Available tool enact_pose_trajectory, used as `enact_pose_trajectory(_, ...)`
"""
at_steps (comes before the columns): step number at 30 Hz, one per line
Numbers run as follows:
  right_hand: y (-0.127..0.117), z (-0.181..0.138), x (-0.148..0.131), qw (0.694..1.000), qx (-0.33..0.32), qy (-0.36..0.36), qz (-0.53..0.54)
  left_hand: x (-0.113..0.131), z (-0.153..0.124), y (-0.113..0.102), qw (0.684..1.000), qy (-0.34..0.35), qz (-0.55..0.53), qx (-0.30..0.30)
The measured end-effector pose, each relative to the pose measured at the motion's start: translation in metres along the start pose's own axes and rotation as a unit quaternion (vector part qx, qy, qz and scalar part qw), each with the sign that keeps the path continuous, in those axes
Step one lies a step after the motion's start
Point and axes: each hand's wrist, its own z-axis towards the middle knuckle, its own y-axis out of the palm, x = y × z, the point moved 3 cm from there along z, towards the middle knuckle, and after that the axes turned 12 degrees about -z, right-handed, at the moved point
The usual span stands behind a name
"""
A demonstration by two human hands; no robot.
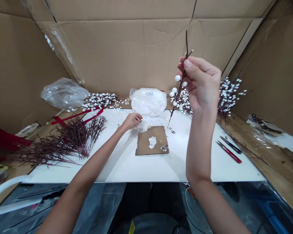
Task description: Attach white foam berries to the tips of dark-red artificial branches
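My right hand (201, 78) is raised above the table and pinches a dark brown artificial twig (177, 95) with several white berries on it. The twig stands tilted, its thin stem end pointing down to the left. My left hand (132, 121) is low over the table by the small white berries (150, 120) scattered there. Its fingers are curled together, and what is between them is too small to make out. Below it lies a square piece of cardboard (143, 146) with a smear of white paste (152, 142) on it.
Bare brown twigs (73, 136) with red ribbon (94, 115) lie at left. Berry branches (228, 94) are at right, others (100, 100) at back left. A plastic bag of white berries (148, 101) sits at the back. Red snips (230, 153) and black snips (231, 145) lie right.
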Motion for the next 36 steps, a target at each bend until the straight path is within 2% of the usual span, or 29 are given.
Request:
enact_pose_trajectory(7, -0.002, 0.001, 0.001, 0.996, -0.001, 0.003, -0.091, -0.014, 0.009, 0.023, 0.999, 0.0, 0.037, -0.013)
enact_pose_trajectory(15, -0.003, 0.0, -0.004, 0.999, 0.016, -0.002, -0.038, -0.008, 0.023, 0.01, 0.996, 0.014, 0.069, 0.047)
enact_pose_trajectory(23, -0.004, 0.0, -0.004, 0.999, 0.015, 0.002, -0.052, 0.0, 0.028, 0.021, 0.996, 0.009, 0.093, -0.013)
enact_pose_trajectory(28, -0.004, 0.002, 0.0, 0.997, 0.004, 0.004, -0.082, -0.003, 0.03, 0.016, 0.991, -0.002, 0.128, -0.043)
enact_pose_trajectory(36, -0.001, 0.002, 0.002, 0.998, -0.002, 0.004, -0.065, -0.004, 0.032, 0.016, 0.985, -0.004, 0.162, -0.057)
